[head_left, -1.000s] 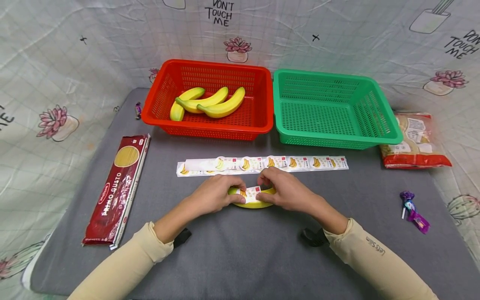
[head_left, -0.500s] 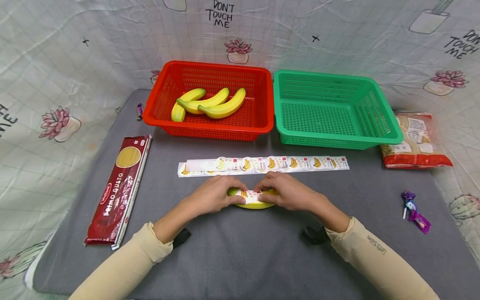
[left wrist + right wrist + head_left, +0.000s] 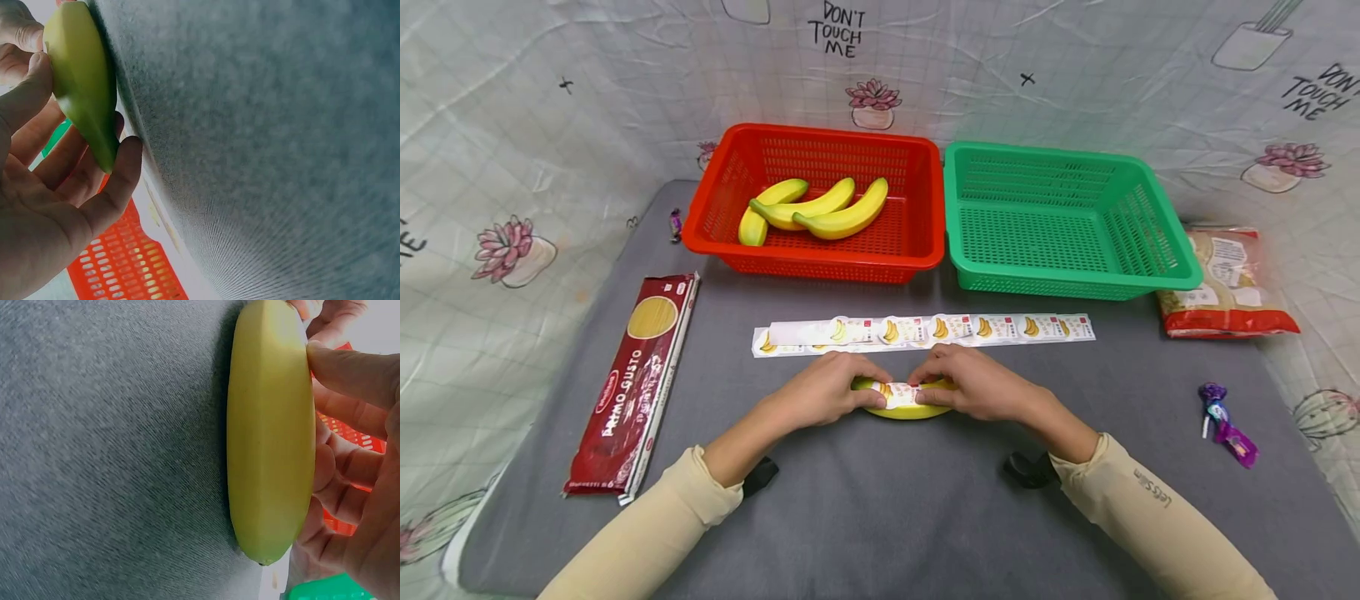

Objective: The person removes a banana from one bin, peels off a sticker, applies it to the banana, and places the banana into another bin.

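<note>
A yellow banana [image 3: 904, 412] lies crosswise on the grey table, a white printed sticker [image 3: 901, 394] on its upper side. My left hand [image 3: 829, 389] grips its greenish left end, thumb on the near side and fingers behind. At the other end my right hand [image 3: 977, 383] holds it, the thumb pressing by the sticker's right edge. The left wrist view shows the banana's green tip [image 3: 103, 150] between curled fingers. In the right wrist view the banana [image 3: 272, 437] touches the thumb and fingers; the sticker hardly shows there.
Strips of banana stickers [image 3: 1000, 327] lie just beyond the hands. Behind stand a red basket [image 3: 827, 271] with several bananas [image 3: 842, 217] and a green basket [image 3: 1075, 287]. A spaghetti pack [image 3: 632, 383] lies left; a red-ended bag [image 3: 1228, 283] and wrapped sweets [image 3: 1225, 423] lie right.
The right part of the sticker, raised earlier, now lies down against the banana. My right fingers have come down behind the fruit. The left hand has hardly moved.
</note>
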A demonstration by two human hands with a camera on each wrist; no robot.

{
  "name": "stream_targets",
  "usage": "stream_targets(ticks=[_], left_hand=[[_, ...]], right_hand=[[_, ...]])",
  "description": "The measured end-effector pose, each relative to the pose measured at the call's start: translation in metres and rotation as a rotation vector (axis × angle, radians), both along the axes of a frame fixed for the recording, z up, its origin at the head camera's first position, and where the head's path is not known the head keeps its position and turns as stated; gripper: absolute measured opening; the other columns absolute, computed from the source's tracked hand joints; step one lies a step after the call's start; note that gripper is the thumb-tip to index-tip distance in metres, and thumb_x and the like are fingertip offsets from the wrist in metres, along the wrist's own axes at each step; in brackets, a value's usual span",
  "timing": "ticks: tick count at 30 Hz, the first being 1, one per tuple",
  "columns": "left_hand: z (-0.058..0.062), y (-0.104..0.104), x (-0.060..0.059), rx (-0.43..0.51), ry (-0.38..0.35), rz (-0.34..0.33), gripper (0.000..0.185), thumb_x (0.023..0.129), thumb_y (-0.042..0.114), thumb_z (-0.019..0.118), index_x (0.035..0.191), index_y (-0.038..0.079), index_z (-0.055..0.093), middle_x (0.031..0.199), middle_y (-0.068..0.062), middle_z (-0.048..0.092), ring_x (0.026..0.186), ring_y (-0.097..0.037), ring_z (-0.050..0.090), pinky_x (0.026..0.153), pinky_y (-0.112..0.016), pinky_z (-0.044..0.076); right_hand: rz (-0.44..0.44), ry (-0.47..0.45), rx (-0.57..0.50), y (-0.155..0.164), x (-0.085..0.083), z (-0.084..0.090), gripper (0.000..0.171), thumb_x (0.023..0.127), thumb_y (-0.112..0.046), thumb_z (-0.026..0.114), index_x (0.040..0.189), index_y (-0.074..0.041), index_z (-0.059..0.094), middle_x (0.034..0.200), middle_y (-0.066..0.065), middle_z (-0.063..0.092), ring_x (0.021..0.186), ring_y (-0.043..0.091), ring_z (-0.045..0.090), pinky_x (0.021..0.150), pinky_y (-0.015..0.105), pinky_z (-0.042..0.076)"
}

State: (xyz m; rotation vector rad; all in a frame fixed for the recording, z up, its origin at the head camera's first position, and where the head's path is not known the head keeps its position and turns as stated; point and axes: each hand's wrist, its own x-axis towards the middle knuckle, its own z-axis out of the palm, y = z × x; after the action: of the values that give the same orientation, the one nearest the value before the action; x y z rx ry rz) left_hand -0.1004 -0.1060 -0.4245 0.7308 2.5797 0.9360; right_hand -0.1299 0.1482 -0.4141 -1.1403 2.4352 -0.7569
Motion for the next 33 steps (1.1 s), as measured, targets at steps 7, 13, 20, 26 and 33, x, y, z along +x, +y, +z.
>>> stream_targets(ticks=[7,13,20,26,33], left_hand=[[-0.001,-0.002,-0.001,0.005,-0.017,0.005,0.03,0.09,0.027,0.079,0.118,0.015,0.077,0.117,0.0,0.076,0.115,-0.019,0.069,0.101,-0.04,0.053],[0.001,-0.002,-0.002,-0.01,-0.012,-0.018,0.033,0.09,0.029,0.079,0.12,0.014,0.077,0.118,-0.001,0.076,0.114,-0.019,0.069,0.101,-0.041,0.053],[0.002,-0.001,-0.002,-0.037,-0.03,-0.025,0.033,0.092,0.028,0.077,0.123,0.015,0.075,0.122,-0.001,0.074,0.118,-0.019,0.067,0.104,-0.042,0.051],[0.001,-0.001,-0.001,-0.05,-0.024,-0.021,0.031,0.094,0.026,0.074,0.123,0.015,0.074,0.122,-0.001,0.074,0.118,-0.021,0.066,0.104,-0.043,0.05],[-0.001,-0.001,0.0,-0.033,-0.014,-0.02,0.029,0.096,0.026,0.072,0.122,0.015,0.074,0.121,-0.001,0.074,0.117,-0.02,0.066,0.104,-0.043,0.05]], right_hand=[[-0.157,0.003,-0.096,0.024,-0.015,0.021,0.027,0.093,-0.018,0.076,0.117,-0.007,0.075,0.108,0.005,0.076,0.097,0.017,0.069,0.087,0.041,0.057],[-0.49,0.113,-0.097,0.091,-0.047,0.063,0.036,0.097,-0.024,0.071,0.129,-0.008,0.07,0.123,0.014,0.074,0.099,-0.006,0.065,0.081,0.013,0.051],[-0.838,0.23,0.06,0.197,-0.092,0.086,0.06,0.103,-0.043,0.058,0.145,-0.001,0.054,0.14,0.029,0.058,0.114,0.004,0.065,0.075,0.013,0.038],[-0.881,0.224,0.237,0.258,-0.107,0.075,0.054,0.105,-0.031,0.054,0.132,0.016,0.055,0.128,0.044,0.055,0.109,0.057,0.055,0.078,0.054,0.049],[-0.996,-0.084,0.046,0.279,-0.108,0.059,0.047,0.103,-0.035,0.058,0.128,0.003,0.067,0.071,-0.013,0.067,0.063,-0.001,0.063,0.06,0.018,0.054]])
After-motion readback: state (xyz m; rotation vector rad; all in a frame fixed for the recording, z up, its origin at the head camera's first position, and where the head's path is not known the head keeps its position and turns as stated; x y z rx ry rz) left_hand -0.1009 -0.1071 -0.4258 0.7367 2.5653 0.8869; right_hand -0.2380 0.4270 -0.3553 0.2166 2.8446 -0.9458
